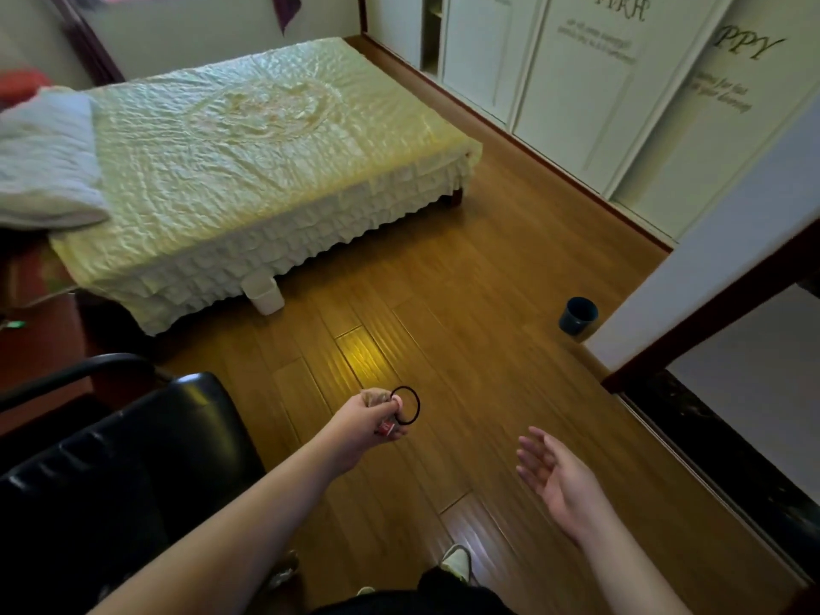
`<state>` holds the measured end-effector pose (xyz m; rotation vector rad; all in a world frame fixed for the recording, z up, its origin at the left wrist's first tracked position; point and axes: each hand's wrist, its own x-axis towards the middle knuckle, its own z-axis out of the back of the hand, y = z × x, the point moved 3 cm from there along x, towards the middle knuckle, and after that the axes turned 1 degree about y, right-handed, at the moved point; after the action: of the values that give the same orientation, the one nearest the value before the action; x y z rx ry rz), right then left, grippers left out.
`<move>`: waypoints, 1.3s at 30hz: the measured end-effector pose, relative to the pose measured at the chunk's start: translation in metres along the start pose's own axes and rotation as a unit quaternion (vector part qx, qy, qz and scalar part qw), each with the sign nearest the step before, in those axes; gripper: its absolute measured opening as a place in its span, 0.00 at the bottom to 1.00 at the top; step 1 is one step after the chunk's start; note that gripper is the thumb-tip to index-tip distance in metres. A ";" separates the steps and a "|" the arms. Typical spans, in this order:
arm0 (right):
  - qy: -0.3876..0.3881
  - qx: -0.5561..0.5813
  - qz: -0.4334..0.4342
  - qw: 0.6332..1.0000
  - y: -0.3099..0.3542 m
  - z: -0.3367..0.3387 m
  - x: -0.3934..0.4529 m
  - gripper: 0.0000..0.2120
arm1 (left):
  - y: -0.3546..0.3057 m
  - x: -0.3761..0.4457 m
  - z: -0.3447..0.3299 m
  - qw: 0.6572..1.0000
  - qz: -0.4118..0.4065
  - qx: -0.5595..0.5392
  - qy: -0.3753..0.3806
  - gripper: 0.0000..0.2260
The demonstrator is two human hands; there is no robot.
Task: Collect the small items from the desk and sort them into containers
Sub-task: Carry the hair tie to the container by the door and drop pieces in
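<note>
Two hands over wooden floor [466, 304]: left hand [368, 419] fingers pinching black hair tie [410, 406], right hand [559, 477] relaxed, beside black chair [133, 459].

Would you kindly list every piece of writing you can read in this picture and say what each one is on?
"PPY": large letters on the right wardrobe door.
Smaller script beneath it: too blurred to read.
Writing on the middle wardrobe door: too blurred to read.
Small red item in the left hand: unreadable.
</note>
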<state>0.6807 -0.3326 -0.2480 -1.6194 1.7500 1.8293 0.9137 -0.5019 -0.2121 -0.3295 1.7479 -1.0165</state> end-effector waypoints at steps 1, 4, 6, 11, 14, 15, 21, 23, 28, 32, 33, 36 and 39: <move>0.008 -0.002 -0.002 1.000 0.010 -0.006 0.007 0.12 | -0.005 0.002 0.000 1.000 -0.005 0.001 -0.009 0.05; 0.034 -0.018 -0.013 0.999 0.034 -0.020 0.028 0.13 | -0.016 0.007 0.002 0.999 -0.022 -0.018 -0.041 0.05; 0.050 -0.026 -0.015 0.998 0.046 -0.031 0.040 0.12 | -0.018 0.013 0.009 0.998 -0.022 -0.027 -0.059 0.04; 0.069 -0.042 -0.027 0.996 0.062 -0.070 0.069 0.13 | -0.026 0.026 0.035 0.993 -0.006 -0.078 -0.093 0.10; 0.083 -0.064 -0.034 0.994 0.063 -0.104 0.085 0.12 | -0.037 0.042 0.062 0.988 -0.002 -0.106 -0.111 0.08; 0.084 -0.070 -0.036 0.993 0.063 -0.115 0.092 0.12 | -0.039 0.048 0.071 0.987 0.002 -0.109 -0.114 0.08; 0.086 -0.096 -0.039 0.991 0.060 -0.204 0.131 0.12 | -0.066 0.095 0.137 0.987 -0.015 -0.113 -0.112 0.05; 0.095 -0.112 -0.043 0.988 0.061 -0.243 0.144 0.12 | -0.077 0.108 0.164 0.985 -0.018 -0.120 -0.120 0.04; 0.118 -0.141 -0.029 0.983 0.067 -0.332 0.167 0.12 | -0.108 0.132 0.227 0.987 -0.007 -0.108 -0.122 0.08; 0.125 -0.155 -0.030 0.979 0.066 -0.374 0.182 0.12 | -0.129 0.147 0.263 0.986 -0.012 -0.105 -0.126 0.08; 0.125 -0.163 -0.033 0.978 0.065 -0.381 0.187 0.12 | -0.133 0.150 0.271 0.986 -0.014 -0.106 -0.130 0.07; 0.121 -0.179 -0.039 0.976 0.068 -0.401 0.201 0.13 | -0.140 0.157 0.289 0.985 -0.015 -0.107 -0.137 0.08; 0.127 -0.185 -0.046 0.973 0.073 -0.423 0.215 0.13 | -0.143 0.168 0.306 0.981 -0.006 -0.118 -0.151 0.08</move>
<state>0.7830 -0.8019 -0.2519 -2.1168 1.4482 2.0764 1.0758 -0.8408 -0.2416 -0.6126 1.5894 -0.7241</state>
